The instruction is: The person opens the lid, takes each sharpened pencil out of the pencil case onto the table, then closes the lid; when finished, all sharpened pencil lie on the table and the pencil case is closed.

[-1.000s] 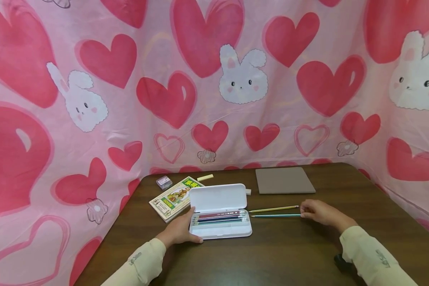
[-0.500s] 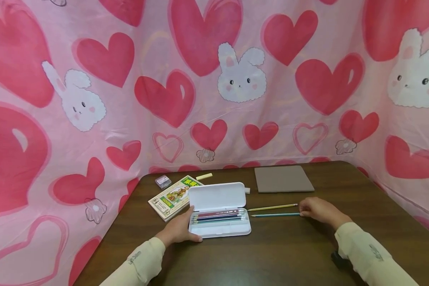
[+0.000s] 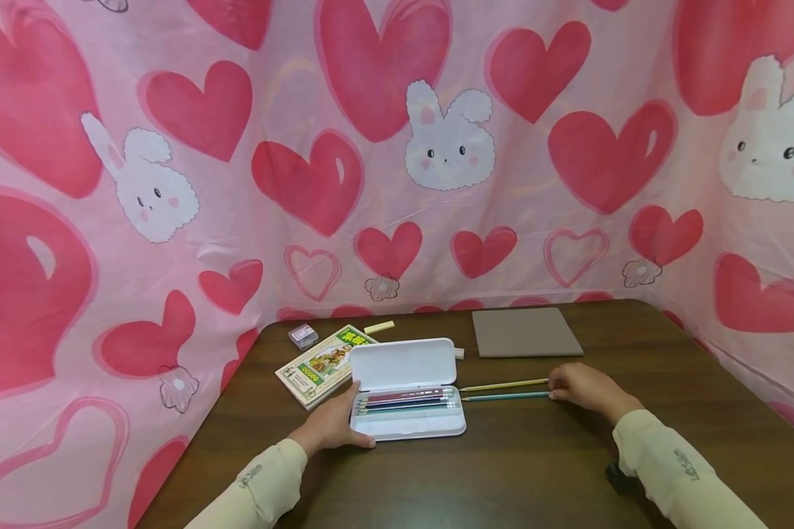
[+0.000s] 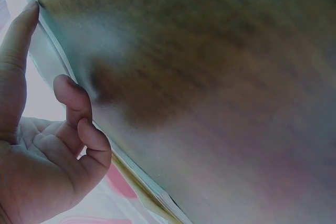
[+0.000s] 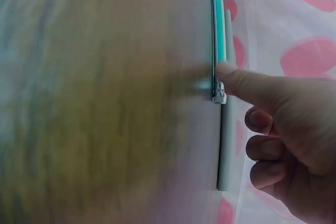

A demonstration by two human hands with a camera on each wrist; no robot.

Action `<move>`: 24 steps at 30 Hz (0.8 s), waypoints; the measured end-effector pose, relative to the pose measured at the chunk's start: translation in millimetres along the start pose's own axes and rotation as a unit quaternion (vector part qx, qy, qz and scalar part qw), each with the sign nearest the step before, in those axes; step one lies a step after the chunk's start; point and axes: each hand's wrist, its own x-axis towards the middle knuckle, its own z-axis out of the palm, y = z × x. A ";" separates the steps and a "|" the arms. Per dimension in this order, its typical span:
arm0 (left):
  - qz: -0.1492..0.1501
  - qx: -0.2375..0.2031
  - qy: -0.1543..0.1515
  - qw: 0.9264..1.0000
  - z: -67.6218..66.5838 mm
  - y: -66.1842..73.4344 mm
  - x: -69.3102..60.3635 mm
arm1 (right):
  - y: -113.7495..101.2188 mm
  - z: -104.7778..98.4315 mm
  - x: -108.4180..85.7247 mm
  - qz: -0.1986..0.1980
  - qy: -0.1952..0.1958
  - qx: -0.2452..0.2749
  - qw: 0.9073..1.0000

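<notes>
An open white pencil case (image 3: 408, 427) with several pencils (image 3: 406, 400) in its tray lies on the table. My left hand (image 3: 331, 425) grips its left end, thumb at the front corner and a finger by the hinge; its other fingers bend in the left wrist view. Right of the case lie a yellow pencil (image 3: 503, 384) and a teal pencil (image 3: 506, 396), tips toward it. At their far ends, my right hand (image 3: 589, 389) pinches the teal one. In the right wrist view, the thumb presses the teal pencil (image 5: 219, 24) near its metal end; what the index touches is hidden.
Behind the case are a green and cream book (image 3: 324, 364), a small purple box (image 3: 303, 336), a yellow strip (image 3: 379, 327) and a white block (image 3: 459, 353). A grey flat board (image 3: 527, 333) lies at the back right. A black object (image 3: 618, 477) shows beneath the right sleeve.
My right hand has shifted slightly left with the pencils' ends, whose tips now lie close to the case. My left hand stays at the case.
</notes>
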 end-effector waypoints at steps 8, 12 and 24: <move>-0.001 0.002 0.001 1.000 -2.3 0.2 0.2 | -25.5 -4.2 17.6 0.042 -0.001 0.030 0.999; 0.003 0.000 0.000 1.000 -1.6 -0.2 0.2 | -45.8 1.3 34.2 0.044 -0.010 0.042 0.998; 0.003 -0.003 0.000 1.000 -0.9 -0.1 -1.2 | -100.0 28.7 84.4 0.000 -0.028 0.029 0.999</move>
